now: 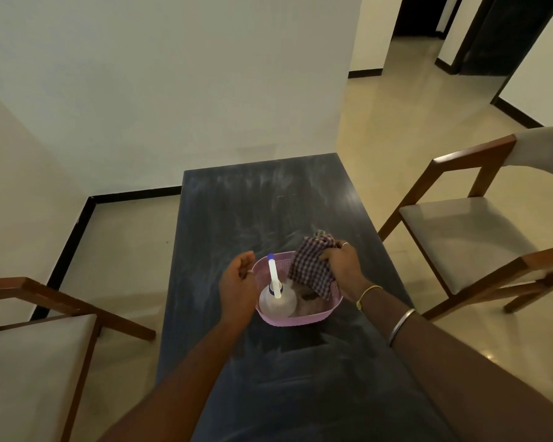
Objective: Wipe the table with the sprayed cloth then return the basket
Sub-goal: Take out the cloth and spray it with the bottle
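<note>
A pink perforated basket [296, 319] stands on the dark table [268, 202], near its middle. Inside it sits a clear spray bottle [276, 299] with a white nozzle and blue tip. My right hand [342, 266] grips a purple checked cloth [313, 266], which hangs over the basket's right rim and partly into it. My left hand [238, 282] hovers just left of the basket's rim with loosely curled fingers. Whether it touches the rim is unclear. Something brownish lies on the basket's floor, half hidden by the cloth.
The tabletop shows pale wipe streaks. A wooden chair with a grey seat [479, 231] stands right of the table, another chair [29, 362] to the left. A white wall [173, 90] rises behind the table's far end. Tiled floor [428, 106] leads to a doorway at back right.
</note>
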